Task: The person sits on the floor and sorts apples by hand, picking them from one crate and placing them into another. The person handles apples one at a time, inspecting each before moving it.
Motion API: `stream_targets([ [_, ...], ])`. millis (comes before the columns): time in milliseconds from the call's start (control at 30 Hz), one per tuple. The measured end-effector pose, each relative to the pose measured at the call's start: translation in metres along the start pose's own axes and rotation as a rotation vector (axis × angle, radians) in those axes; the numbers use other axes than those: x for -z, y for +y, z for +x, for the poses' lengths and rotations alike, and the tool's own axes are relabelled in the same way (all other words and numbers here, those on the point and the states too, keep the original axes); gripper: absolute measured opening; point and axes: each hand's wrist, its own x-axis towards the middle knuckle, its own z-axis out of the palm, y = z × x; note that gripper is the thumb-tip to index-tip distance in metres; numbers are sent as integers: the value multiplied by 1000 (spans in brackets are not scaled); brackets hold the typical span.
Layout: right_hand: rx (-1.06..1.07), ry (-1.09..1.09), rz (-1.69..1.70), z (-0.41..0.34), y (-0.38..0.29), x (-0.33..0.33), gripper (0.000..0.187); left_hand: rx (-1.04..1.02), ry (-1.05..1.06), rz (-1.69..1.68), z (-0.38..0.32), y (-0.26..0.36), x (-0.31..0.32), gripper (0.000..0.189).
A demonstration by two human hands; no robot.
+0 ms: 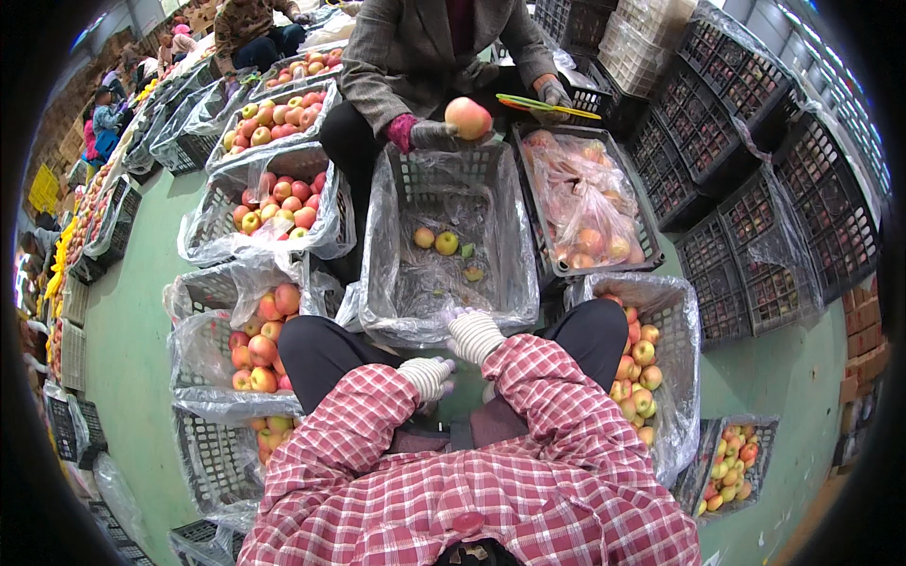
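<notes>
A plastic-lined crate (pixel 520 283) stands before me, with several small apples (pixel 446 243) and a green leaf (pixel 467 250) on its bottom. My right hand (pixel 474 334), in a striped glove, reaches to the crate's near rim; whether it grips the film is not clear. My left hand (pixel 429 378), gloved alike, hovers between my knees, its fingers apart and no object visible in it. Across the crate, a person's gloved hand (pixel 435 134) holds a large red-yellow apple (pixel 468 118). That person's other hand (pixel 553 95) has green and yellow flat rings (pixel 545 106).
Lined crates of apples stand at my left (pixel 263 347) and right (pixel 640 375). A crate of bagged apples (pixel 587 198) adjoins the middle crate. Stacked black crates (pixel 736 191) rise at right. Other people (pixel 258 32) sit farther back, beyond the green floor (pixel 152 283).
</notes>
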Motion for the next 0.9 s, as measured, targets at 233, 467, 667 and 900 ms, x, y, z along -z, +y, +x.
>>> stream_targets([
  [233,-9,-40,3,2,1,-2,51,13,16,14,-1,-1,-3,44],
  [467,5,-8,-1,-1,1,-1,56,12,16,-26,0,0,-2,45],
  [667,9,-19,-6,1,1,-1,65,-20,22,-36,-1,0,0,46],
  [900,-1,-60,-25,4,2,-6,56,6,-9,-32,-4,2,4,46],
])
